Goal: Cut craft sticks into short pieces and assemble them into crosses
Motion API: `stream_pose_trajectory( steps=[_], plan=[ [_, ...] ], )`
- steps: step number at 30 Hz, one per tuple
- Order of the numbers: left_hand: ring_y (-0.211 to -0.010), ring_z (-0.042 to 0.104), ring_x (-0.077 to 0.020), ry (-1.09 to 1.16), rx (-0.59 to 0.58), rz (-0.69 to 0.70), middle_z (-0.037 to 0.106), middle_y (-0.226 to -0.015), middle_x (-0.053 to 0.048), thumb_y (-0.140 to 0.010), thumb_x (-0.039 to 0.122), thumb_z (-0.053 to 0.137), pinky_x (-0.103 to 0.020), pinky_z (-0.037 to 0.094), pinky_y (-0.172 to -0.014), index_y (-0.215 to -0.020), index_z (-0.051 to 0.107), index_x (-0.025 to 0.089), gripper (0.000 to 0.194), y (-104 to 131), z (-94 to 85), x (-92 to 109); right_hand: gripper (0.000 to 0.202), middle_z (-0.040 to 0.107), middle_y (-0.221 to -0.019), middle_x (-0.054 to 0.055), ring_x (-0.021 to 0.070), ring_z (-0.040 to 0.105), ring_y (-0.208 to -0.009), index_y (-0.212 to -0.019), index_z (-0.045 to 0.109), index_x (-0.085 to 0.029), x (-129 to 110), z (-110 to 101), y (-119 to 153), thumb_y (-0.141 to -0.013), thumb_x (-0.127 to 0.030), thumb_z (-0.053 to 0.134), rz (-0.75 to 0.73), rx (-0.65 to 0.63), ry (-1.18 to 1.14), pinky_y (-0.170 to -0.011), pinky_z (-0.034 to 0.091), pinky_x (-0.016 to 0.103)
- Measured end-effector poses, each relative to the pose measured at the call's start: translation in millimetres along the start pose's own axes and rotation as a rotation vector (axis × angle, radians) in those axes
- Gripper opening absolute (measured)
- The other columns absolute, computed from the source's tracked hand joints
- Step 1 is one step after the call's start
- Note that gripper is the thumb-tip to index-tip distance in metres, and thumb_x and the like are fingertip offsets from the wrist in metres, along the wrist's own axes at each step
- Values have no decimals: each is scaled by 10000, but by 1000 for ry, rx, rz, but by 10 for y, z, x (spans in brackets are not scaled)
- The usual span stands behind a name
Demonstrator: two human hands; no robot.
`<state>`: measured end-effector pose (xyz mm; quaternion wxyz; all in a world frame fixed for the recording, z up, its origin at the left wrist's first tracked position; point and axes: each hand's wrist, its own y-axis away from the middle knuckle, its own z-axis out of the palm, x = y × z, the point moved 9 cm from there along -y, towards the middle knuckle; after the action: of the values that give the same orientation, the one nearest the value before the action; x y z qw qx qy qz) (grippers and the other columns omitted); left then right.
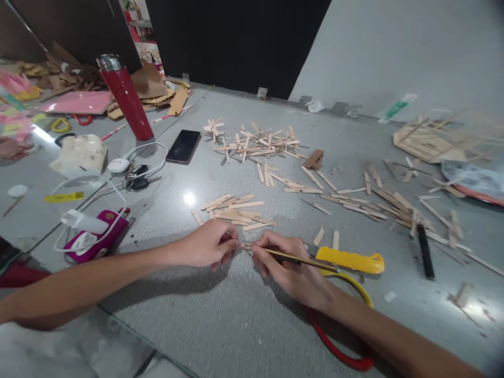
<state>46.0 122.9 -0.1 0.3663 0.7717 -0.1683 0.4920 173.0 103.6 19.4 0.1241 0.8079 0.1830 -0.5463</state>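
My left hand [214,244] is closed in a pinch, its fingertips on a small wooden piece [244,245] that is mostly hidden. Held like a pen, a slim brass-coloured tool with a dark edge [303,258] lies in my right hand [285,262], whose fingertips meet the same piece; the tool's exact kind is unclear. Just beyond my hands is a small pile of wooden craft sticks [236,210]. A yellow utility knife [350,260] rests right of my right hand. Scissors with a red and yellow handle [334,352] lie partly under my right forearm.
Glued stick figures [260,142] and loose sticks [394,205] spread across the table [220,336]. A black cutter [425,252] lies right. Leftward are a phone [184,146], keys [139,181], a red bottle [126,100] and a purple power bank [98,236] with a white cable.
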Motion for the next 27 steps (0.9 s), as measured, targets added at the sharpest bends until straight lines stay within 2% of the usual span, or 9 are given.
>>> stream_pose_trajectory(
  steps=[8,18,27],
  plan=[
    [-385,538,-102,0,11,-3,569,-554,52,-1015,226,490,-209,383,-433,-745,491,210,271,0,3,9,297,599,-586,-46,109,553,-499,-772,591,-221,24,3,-5,-1045,-336,563,17,-17,-3,-515,421,245],
    [-390,537,-101,-8,12,-20,569,-565,45,-1024,214,476,-206,374,-420,-733,490,206,292,11,-9,24,331,595,-553,-34,116,524,-473,-736,578,-222,0,-23,4,-1037,-359,571,25,26,8,-494,413,260],
    [-387,537,-106,-42,26,16,557,-545,50,-1030,212,467,-208,377,-436,-744,481,213,286,14,1,24,298,592,-573,-43,118,544,-510,-759,592,-221,31,6,2,-1034,-334,582,42,-32,-21,-532,433,252]
  ],
)
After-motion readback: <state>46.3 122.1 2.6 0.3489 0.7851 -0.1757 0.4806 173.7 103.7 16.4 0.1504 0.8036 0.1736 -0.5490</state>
